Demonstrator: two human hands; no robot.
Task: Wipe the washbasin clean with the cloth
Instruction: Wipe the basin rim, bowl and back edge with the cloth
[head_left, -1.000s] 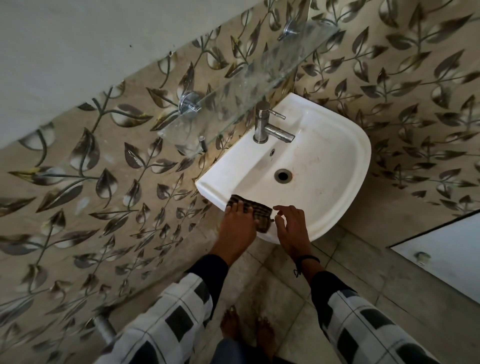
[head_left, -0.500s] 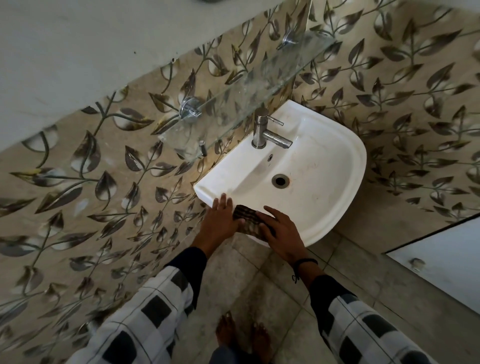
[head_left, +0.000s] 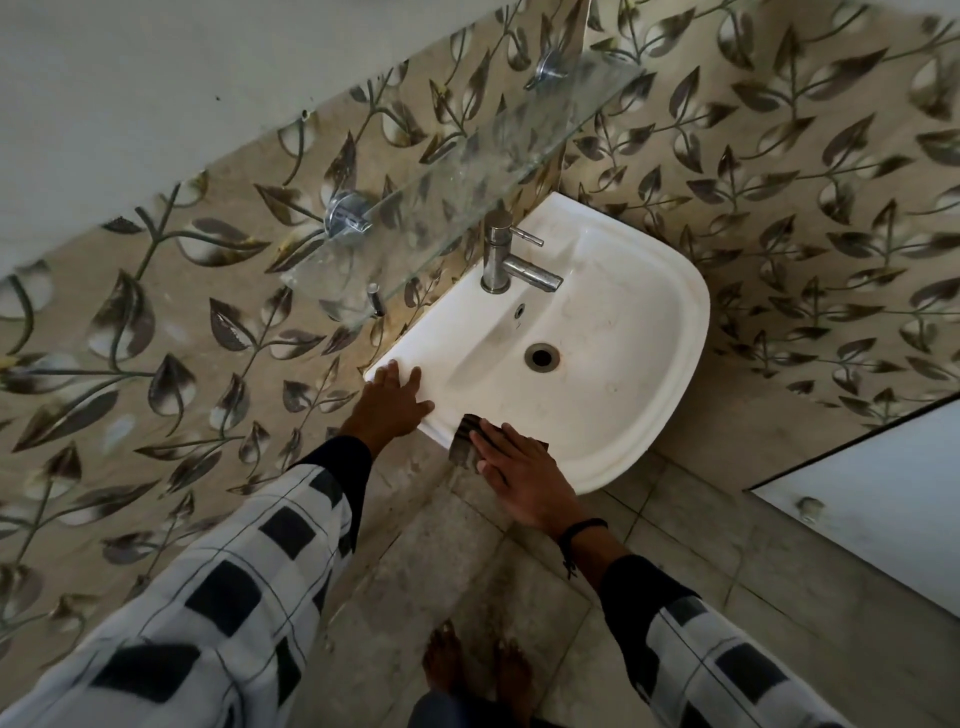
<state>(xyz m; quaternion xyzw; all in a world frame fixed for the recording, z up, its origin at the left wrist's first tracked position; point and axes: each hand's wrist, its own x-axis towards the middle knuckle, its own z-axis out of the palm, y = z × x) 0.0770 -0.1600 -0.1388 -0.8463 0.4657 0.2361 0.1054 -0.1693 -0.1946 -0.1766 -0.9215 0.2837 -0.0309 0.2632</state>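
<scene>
We judge the wiping to be near its start. The cloth (head_left: 464, 438), dark and folded, lies on the near rim of the washbasin (head_left: 675, 364), partly hanging over its front edge. The right hand (head_left: 519, 478) presses it down with fingers straight and flat, not curled round it. The left hand (head_left: 392, 405) rests on the rim's near left corner, fingers spread and holding nothing. Inside the bowl we see faint brownish smears around the drain (head_left: 541, 357) and below the tap (head_left: 501, 260). So we take it that the bowl, the tap ledge and most of the rim are left to do; only the strip under the cloth is in hand.
</scene>
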